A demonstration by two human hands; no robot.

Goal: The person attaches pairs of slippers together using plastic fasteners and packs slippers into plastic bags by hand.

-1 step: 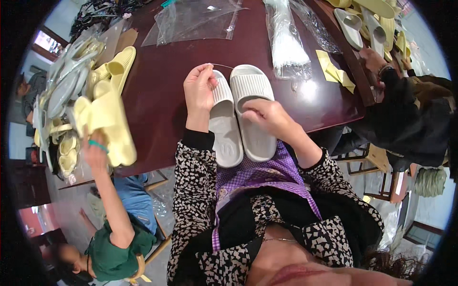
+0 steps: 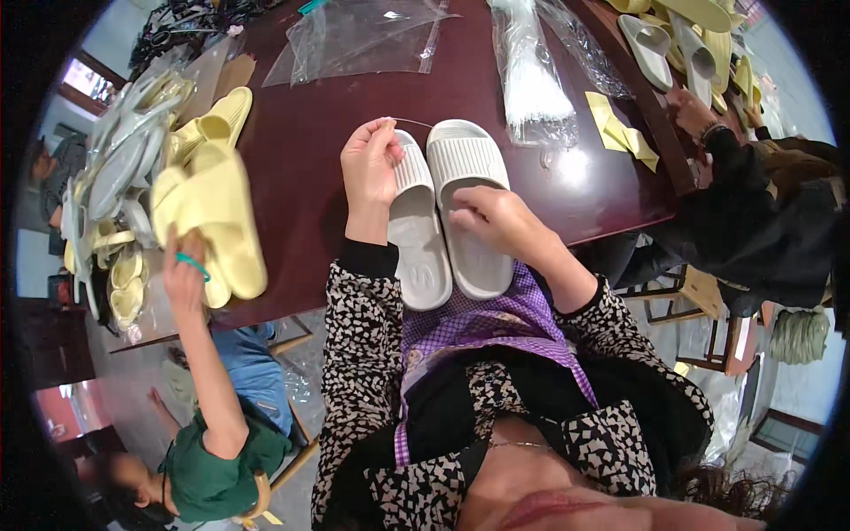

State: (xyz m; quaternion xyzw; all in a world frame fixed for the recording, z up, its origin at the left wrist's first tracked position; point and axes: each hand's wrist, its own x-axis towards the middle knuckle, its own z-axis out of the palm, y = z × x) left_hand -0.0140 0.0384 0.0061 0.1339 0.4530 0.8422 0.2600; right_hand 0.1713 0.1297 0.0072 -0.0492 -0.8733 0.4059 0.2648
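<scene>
A pair of light grey slippers, the left slipper (image 2: 418,239) and the right slipper (image 2: 479,257), lies side by side at the table's near edge, ribbed straps facing away from me. My left hand (image 2: 370,168) is closed in a pinch above the left slipper's strap. From its fingertips a thin pale strand (image 2: 411,120) runs across to the right slipper's toe end. Over the foot opening of the right slipper, my right hand (image 2: 500,219) has its fingers curled together. Whatever they may hold is hidden.
At left, a co-worker's hand (image 2: 184,270) holds yellow slippers (image 2: 221,221) beside a pile of bagged slippers (image 2: 124,168). Bagged white strands (image 2: 534,84), clear bags (image 2: 363,40) and yellow paper (image 2: 620,133) lie beyond me. Another person's hand (image 2: 693,115) is at right.
The co-worker's hand on the left has shifted slightly to the right with the yellow slippers. My own hands and the grey pair look almost unmoved.
</scene>
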